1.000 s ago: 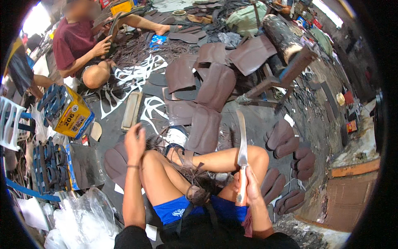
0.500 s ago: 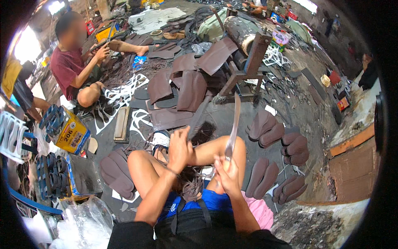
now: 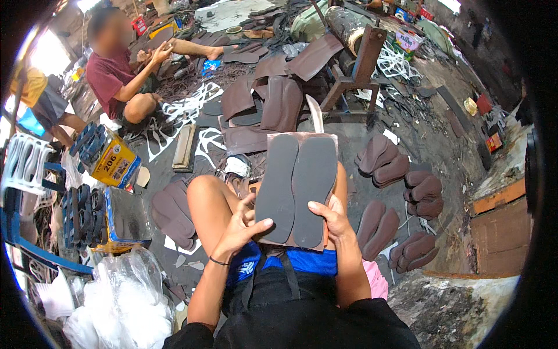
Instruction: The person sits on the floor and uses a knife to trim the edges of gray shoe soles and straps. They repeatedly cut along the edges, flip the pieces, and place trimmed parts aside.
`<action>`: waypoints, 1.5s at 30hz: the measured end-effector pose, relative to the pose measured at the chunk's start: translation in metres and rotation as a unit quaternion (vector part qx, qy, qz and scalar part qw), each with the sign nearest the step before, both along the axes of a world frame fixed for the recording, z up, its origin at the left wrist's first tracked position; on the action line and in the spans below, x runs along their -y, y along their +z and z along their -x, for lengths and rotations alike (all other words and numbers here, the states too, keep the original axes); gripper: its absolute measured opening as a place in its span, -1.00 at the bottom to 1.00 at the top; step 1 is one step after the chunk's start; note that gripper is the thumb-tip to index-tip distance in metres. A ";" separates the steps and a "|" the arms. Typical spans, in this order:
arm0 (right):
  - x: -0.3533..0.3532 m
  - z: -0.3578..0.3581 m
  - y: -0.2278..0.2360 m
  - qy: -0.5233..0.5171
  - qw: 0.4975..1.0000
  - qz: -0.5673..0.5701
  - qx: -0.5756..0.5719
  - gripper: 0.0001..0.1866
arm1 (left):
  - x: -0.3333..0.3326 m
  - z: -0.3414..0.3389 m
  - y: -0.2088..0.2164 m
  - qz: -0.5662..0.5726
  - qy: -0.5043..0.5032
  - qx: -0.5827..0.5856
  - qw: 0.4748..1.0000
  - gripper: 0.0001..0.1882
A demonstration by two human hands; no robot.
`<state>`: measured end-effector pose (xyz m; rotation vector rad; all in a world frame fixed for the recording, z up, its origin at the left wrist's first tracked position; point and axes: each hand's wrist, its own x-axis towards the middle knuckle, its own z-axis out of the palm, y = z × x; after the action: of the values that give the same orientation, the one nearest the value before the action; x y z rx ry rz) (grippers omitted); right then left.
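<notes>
Over my lap I see a brown foam sheet (image 3: 329, 142) with two dark grey sole shapes (image 3: 278, 186) lying side by side on it. My left hand (image 3: 235, 232) is closed on the sheet's lower left, its thumb pressing on the left sole. On the lower right edge, my right hand (image 3: 334, 220) grips with its thumb on top and fingers underneath. A curved knife blade (image 3: 314, 113) sticks out past the sheet's far edge; its handle is hidden. Beyond it lies a pile of brown sheets and soles (image 3: 282, 102).
Stacks of brown soles (image 3: 378, 230) lie to my right, another (image 3: 174, 212) beside my left knee. A whetstone block (image 3: 185, 146) and white strap offcuts (image 3: 210, 144) are ahead left. Yellow box (image 3: 113, 163), plastic bags (image 3: 125, 296) at left. A co-worker (image 3: 116, 75) sits far left; a metal stand (image 3: 363, 70) is ahead.
A brown sheet with two grey soles is now between my hands over my lap. The knife that was upright in my right hand now shows only its blade behind the sheet.
</notes>
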<state>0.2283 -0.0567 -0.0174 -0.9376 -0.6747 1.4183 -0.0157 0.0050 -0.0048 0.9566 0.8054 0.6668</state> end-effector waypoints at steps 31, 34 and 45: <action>0.123 0.076 0.029 0.010 0.835 0.111 0.539 -0.72 | 0.005 -0.017 0.010 0.071 0.224 0.042 0.971 -0.58; 0.118 0.078 0.034 0.021 0.832 0.119 0.541 -0.74 | 0.007 -0.018 0.013 0.077 0.226 0.042 0.970 -0.57; 0.099 0.081 0.030 0.039 0.833 0.103 0.542 -0.75 | 0.015 -0.015 0.019 0.098 0.205 0.036 0.973 -0.60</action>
<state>0.1476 -0.1561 0.0124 -1.9344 -1.4099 0.9235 -0.0003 -0.0102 0.0140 0.5862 0.9964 0.9518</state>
